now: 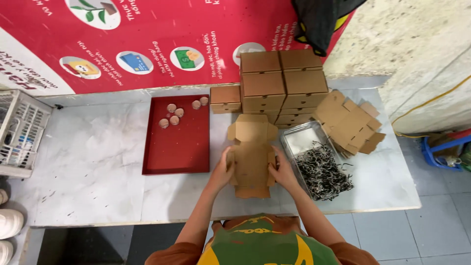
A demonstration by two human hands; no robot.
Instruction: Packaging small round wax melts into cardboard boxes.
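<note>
A flat die-cut cardboard box blank (pixel 252 152) lies on the white marbled table (pixel 93 162) right in front of me. My left hand (pixel 223 169) grips its left side flap. My right hand (pixel 281 169) grips its right side flap. Both thumbs rest on top of the cardboard. Behind the blank stand stacks of folded brown cardboard boxes (pixel 283 83), with one single box (pixel 225 99) to their left. A pile of unfolded blanks (pixel 349 122) lies at the right.
A red tray (pixel 176 147) with several small round brownish pieces (pixel 172 115) sits left of the blank. A clear tray (pixel 297 140) with dark shredded filling (pixel 324 172) is at the right. A white wire basket (pixel 19 132) stands at the table's left edge, a red poster wall behind.
</note>
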